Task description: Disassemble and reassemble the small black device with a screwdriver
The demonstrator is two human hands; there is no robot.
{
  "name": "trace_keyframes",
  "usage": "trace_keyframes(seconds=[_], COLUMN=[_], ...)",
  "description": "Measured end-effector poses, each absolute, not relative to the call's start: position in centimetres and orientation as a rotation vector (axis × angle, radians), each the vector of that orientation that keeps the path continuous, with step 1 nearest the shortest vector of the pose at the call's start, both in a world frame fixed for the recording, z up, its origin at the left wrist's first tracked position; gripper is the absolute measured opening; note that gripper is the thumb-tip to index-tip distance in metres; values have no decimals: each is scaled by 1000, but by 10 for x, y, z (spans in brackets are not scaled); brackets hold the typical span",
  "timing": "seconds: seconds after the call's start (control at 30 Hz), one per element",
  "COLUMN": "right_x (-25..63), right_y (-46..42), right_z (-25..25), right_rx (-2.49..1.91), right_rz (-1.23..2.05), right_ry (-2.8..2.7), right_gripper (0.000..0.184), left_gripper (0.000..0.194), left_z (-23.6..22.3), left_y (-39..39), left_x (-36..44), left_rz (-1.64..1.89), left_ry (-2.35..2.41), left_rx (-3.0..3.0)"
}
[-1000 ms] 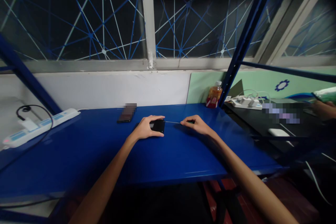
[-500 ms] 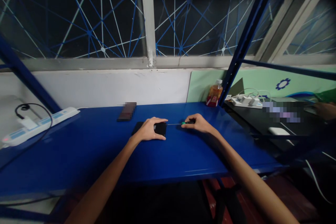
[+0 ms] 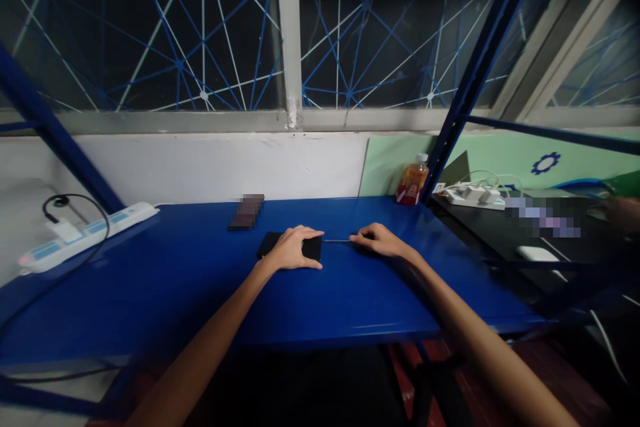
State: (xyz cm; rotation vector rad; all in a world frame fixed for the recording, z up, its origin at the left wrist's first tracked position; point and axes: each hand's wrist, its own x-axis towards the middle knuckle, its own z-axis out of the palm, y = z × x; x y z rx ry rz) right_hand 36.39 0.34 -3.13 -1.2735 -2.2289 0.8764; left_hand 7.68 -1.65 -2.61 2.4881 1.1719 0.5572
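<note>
On the blue table lies a flat black box-like device. My left hand grips it from above, with the thumb on the near side and fingers on the far side, and covers its middle. My right hand is closed around the handle of a screwdriver, whose thin metal shaft points left. The tip is at the device's right edge; whether it touches a screw is too small to tell. The fingers hide most of the handle.
A dark, pixelated flat object lies behind the device. At left is a white power strip with a black cable. A drink bottle stands at the back right. Beside it, a black table carries another power strip; a person's hand shows at the far right.
The whole view has shifted slightly, so everything sits a little further right. My right fingers have turned on the screwdriver, and its green handle part is now hidden. My left hand keeps its hold.
</note>
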Motion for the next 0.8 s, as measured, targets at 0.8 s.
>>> trace_keyframes(seconds=[0.8], right_x=[350], right_y=[60], right_z=[-12], right_rx=[-1184], right_rz=[959], right_ry=[-2445], right_gripper=[55], left_gripper=[82], left_z=[-31], left_y=[7], left_x=[73], left_rz=[552], left_ry=[1214], left_rx=[2538])
